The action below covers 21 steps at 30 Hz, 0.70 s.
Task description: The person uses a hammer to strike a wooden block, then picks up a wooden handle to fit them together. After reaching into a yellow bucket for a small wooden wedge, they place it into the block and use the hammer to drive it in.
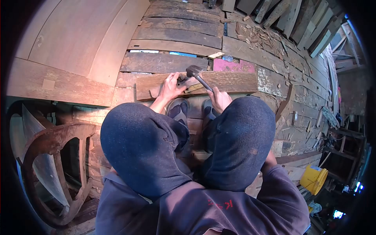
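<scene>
My right hand (221, 98) is wrapped round the handle of a hammer (204, 82). The hammer's dark head sits just right of my left fingers, over a thick wooden beam (235, 81) lying crosswise in front of my feet. My left hand (171, 87) is closed at the beam's left half, thumb and fingers curled about a small dark piece (181, 81); I cannot tell what it is. A short, light wood strip (194, 87) lies beside the left thumb, under the hammer.
A large wooden panel (70, 43) stands at upper left, above a curved wooden frame (43, 141). Wood chips (258, 37) litter the gapped plank floor, with stacked boards (301, 19) at upper right. A pink sheet (235, 65) lies behind the beam; a yellow bucket (313, 179) is at lower right.
</scene>
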Available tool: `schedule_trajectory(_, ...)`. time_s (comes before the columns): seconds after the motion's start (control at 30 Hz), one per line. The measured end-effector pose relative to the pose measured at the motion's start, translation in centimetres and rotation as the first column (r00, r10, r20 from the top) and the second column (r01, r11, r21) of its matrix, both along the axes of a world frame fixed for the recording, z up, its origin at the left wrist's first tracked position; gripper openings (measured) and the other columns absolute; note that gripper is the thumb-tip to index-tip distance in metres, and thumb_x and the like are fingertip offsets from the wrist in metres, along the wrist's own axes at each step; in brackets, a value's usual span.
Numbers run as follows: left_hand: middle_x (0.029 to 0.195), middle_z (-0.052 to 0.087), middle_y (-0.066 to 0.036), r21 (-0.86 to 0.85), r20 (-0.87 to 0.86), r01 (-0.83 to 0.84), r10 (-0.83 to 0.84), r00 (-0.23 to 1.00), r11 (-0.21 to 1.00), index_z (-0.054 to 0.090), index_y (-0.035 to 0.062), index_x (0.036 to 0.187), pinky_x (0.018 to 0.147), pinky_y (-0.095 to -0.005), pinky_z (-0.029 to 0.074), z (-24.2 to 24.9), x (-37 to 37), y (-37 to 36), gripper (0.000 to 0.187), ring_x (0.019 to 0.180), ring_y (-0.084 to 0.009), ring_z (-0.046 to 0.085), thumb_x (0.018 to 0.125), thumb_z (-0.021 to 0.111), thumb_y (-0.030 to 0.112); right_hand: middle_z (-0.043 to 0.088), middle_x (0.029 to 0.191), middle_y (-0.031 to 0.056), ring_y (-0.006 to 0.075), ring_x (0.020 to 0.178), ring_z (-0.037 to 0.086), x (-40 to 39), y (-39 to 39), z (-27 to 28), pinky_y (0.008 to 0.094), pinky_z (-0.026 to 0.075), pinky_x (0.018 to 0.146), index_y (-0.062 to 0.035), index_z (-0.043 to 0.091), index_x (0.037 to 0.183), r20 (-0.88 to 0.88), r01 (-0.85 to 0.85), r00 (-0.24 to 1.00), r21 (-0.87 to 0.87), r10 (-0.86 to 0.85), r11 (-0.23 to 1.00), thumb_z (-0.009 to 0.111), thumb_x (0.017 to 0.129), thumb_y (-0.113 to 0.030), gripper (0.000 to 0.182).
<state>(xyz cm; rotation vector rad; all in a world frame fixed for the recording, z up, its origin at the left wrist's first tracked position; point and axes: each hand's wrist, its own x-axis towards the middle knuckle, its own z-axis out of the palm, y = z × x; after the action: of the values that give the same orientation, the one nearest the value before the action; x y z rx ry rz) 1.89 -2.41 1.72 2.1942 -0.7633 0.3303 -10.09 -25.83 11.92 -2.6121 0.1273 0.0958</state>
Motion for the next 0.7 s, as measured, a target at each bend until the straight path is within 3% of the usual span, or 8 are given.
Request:
schedule_trajectory(0.1, 0.097, 0.067, -0.019, -0.056, -0.152, 0.051, -0.059, 0.987, 0.997, 0.058, -0.0008, 0.107, 0.087, -0.0459, 0.053, 1.4, -0.1, -0.1, 0.051, 0.097, -0.0385, 0.064, 0.071, 0.087, 0.021, 0.062, 0.063, 0.0265, 0.0499, 0.066, 0.064, -0.6, 0.3, 0.9, 0.0583, 0.049, 0.060, -0.0048, 0.054, 0.098, -0.038, 0.020, 0.999, 0.015, -0.019, 1.000, 0.050, 0.105, -0.037, 0.033)
schedule_trajectory(0.13, 0.096, 0.067, -0.016, -0.072, -0.088, 0.042, -0.048, 0.995, 0.996, 0.057, 0.0006, 0.101, 0.085, -0.0460, 0.053, 1.6, -0.2, -0.2, 0.047, 0.094, -0.0377, 0.063, 0.071, 0.087, 0.020, 0.061, 0.063, 0.0268, 0.0497, 0.066, 0.064, -0.7, 0.3, 0.2, 0.0583, 0.048, 0.059, -0.0049, 0.054, 0.097, -0.028, 0.012, 1.000, 0.023, -0.011, 1.000, 0.050, 0.105, -0.037, 0.033)
schedule_trajectory(0.2, 0.096, 0.067, -0.016, -0.047, -0.112, 0.045, -0.050, 0.992, 0.998, 0.057, 0.0005, 0.103, 0.085, -0.0456, 0.053, 1.3, 0.0, -0.2, 0.048, 0.095, -0.0374, 0.063, 0.071, 0.087, 0.020, 0.060, 0.062, 0.0276, 0.0491, 0.066, 0.064, -0.6, -0.1, -1.7, 0.0583, 0.047, 0.059, -0.0049, 0.052, 0.095, 0.055, -0.024, 0.998, -0.005, 0.024, 1.000, 0.051, 0.105, -0.036, 0.033)
schedule_trajectory(0.3, 0.096, 0.067, -0.016, -0.037, -0.168, 0.041, -0.047, 0.985, 0.998, 0.057, 0.0006, 0.104, 0.085, -0.0455, 0.053, 2.3, 0.1, -0.3, 0.049, 0.095, -0.0372, 0.063, 0.071, 0.087, 0.020, 0.059, 0.062, 0.0273, 0.0490, 0.065, 0.064, -0.3, 0.2, 0.2, 0.0584, 0.046, 0.058, -0.0048, 0.052, 0.095, -0.010, 0.028, 1.000, 0.049, -0.027, 0.998, 0.052, 0.105, -0.035, 0.032)
schedule_trajectory(0.33, 0.096, 0.067, -0.016, -0.037, -0.199, 0.034, -0.040, 0.979, 0.999, 0.057, 0.0006, 0.105, 0.085, -0.0456, 0.053, 2.6, -0.3, -0.2, 0.049, 0.096, -0.0372, 0.063, 0.071, 0.087, 0.019, 0.059, 0.061, 0.0271, 0.0487, 0.064, 0.063, -0.5, 0.5, 0.1, 0.0581, 0.046, 0.057, -0.0047, 0.051, 0.094, 0.068, 0.035, 0.997, 0.072, -0.040, 0.997, 0.052, 0.105, -0.033, 0.031)
schedule_trajectory(0.47, 0.094, 0.068, -0.016, -0.059, -0.147, 0.041, -0.050, 0.988, 0.997, 0.056, 0.0007, 0.103, 0.085, -0.0454, 0.053, 0.7, 0.3, -0.3, 0.051, 0.095, -0.0368, 0.064, 0.070, 0.089, 0.021, 0.059, 0.062, 0.0276, 0.0494, 0.065, 0.063, -0.5, 0.5, 0.9, 0.0579, 0.045, 0.057, -0.0044, 0.052, 0.094, 0.034, 0.031, 0.999, 0.048, -0.033, 0.998, 0.052, 0.105, -0.033, 0.030)
schedule_trajectory(0.63, 0.093, 0.068, -0.015, -0.074, -0.158, 0.030, -0.042, 0.987, 0.997, 0.056, 0.0012, 0.103, 0.085, -0.0458, 0.053, 2.0, -0.3, -0.3, 0.051, 0.095, -0.0368, 0.064, 0.071, 0.088, 0.022, 0.059, 0.064, 0.0287, 0.0500, 0.066, 0.063, -1.2, 0.7, -0.2, 0.0578, 0.046, 0.058, -0.0040, 0.053, 0.095, 0.008, 0.033, 0.999, 0.113, -0.034, 0.993, 0.054, 0.105, -0.033, 0.031)
schedule_trajectory(0.7, 0.093, 0.068, -0.015, -0.077, -0.178, 0.023, -0.037, 0.983, 0.997, 0.056, 0.0014, 0.104, 0.085, -0.0459, 0.054, 2.1, -0.2, -0.5, 0.050, 0.095, -0.0369, 0.064, 0.071, 0.088, 0.022, 0.060, 0.064, 0.0290, 0.0501, 0.067, 0.063, -1.1, 0.7, -0.3, 0.0581, 0.045, 0.058, -0.0037, 0.053, 0.095, 0.025, 0.015, 1.000, 0.022, -0.015, 1.000, 0.054, 0.105, -0.033, 0.031)
